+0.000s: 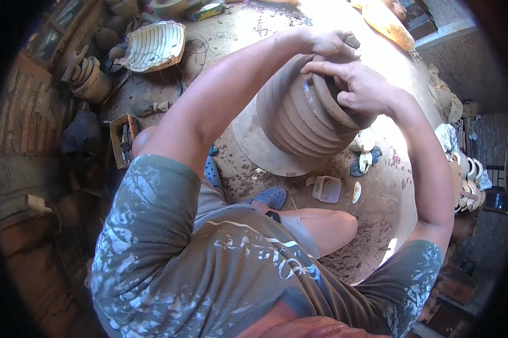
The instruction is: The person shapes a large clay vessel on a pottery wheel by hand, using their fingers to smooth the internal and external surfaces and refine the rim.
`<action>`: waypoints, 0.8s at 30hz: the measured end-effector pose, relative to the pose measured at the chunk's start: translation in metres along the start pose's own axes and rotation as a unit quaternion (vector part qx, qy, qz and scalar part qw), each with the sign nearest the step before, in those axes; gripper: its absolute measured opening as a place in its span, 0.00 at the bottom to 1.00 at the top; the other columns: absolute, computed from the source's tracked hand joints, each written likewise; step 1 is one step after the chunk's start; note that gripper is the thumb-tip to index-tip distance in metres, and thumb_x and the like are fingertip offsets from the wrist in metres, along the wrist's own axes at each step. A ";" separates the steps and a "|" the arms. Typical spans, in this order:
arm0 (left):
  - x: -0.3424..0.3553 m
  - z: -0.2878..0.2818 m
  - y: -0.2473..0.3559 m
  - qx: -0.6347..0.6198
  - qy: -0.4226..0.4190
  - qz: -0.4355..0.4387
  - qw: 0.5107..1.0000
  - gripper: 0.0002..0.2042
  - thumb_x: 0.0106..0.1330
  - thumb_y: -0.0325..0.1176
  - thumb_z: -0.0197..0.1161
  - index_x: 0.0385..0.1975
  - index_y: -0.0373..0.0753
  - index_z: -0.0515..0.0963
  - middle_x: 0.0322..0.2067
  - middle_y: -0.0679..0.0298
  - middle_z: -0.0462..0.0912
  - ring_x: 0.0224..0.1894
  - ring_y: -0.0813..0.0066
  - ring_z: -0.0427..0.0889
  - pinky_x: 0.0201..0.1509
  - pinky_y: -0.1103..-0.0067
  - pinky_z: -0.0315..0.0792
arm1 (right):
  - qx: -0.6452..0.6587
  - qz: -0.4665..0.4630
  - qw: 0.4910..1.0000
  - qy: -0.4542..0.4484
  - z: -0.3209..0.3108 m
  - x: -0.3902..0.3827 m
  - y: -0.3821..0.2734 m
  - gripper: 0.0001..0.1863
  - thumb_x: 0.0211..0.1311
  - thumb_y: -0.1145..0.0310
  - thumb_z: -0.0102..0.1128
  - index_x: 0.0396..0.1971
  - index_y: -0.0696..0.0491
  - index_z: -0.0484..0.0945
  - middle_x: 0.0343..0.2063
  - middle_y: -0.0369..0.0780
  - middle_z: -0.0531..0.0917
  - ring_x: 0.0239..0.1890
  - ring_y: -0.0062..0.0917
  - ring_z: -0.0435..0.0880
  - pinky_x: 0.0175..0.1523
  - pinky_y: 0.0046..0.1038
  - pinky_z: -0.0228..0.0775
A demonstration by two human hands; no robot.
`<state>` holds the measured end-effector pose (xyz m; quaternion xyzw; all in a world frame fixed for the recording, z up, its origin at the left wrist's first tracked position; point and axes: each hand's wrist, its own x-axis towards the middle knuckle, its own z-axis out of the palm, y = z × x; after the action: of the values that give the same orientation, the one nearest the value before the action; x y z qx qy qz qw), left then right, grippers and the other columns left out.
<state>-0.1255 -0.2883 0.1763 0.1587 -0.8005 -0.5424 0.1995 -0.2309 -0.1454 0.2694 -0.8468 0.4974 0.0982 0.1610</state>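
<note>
A ridged clay pot (299,115) stands on a round board (249,143). The right hand (362,85) touches its rim, finger and thumb apart; I can't tell the left hand's (332,44) grip. It looks like rim smoothing, which needs soft, steady fingers next.

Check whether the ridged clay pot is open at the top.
Open: the ridged clay pot shows a dark hollow at its mouth, beside the right hand. How full it is, I cannot tell.
</note>
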 end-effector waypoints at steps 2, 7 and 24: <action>0.004 0.003 0.002 0.025 0.013 -0.003 1.000 0.26 0.76 0.42 0.63 0.67 0.31 0.74 0.63 0.51 0.79 0.65 0.62 0.77 0.72 0.69 0.68 | -0.023 -0.081 0.995 0.049 0.016 -0.005 0.021 0.42 0.51 0.81 0.53 0.69 0.32 0.75 0.36 0.43 0.84 0.36 0.38 0.84 0.46 0.38 0.78; 0.009 -0.009 -0.003 0.042 -0.022 0.022 0.999 0.28 0.75 0.42 0.65 0.69 0.30 0.72 0.64 0.50 0.78 0.66 0.62 0.76 0.73 0.70 0.68 | -0.106 -0.136 0.984 0.043 0.012 -0.023 0.014 0.32 0.62 0.77 0.63 0.64 0.30 0.79 0.31 0.42 0.79 0.36 0.42 0.83 0.44 0.42 0.77; -0.016 0.028 -0.013 0.064 0.257 0.006 0.964 0.22 0.78 0.44 0.61 0.58 0.29 0.76 0.48 0.48 0.86 0.52 0.61 0.85 0.60 0.66 0.77 | 0.385 0.103 0.809 0.433 0.136 -0.162 -0.015 0.11 0.70 0.79 0.65 0.49 0.61 0.86 0.38 0.40 0.88 0.36 0.22 0.85 0.43 0.25 0.77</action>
<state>-0.1250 -0.2632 0.1526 0.3007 -0.7564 -0.4295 0.3910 -0.2971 0.0436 0.1982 -0.6143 0.5967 -0.4621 0.2303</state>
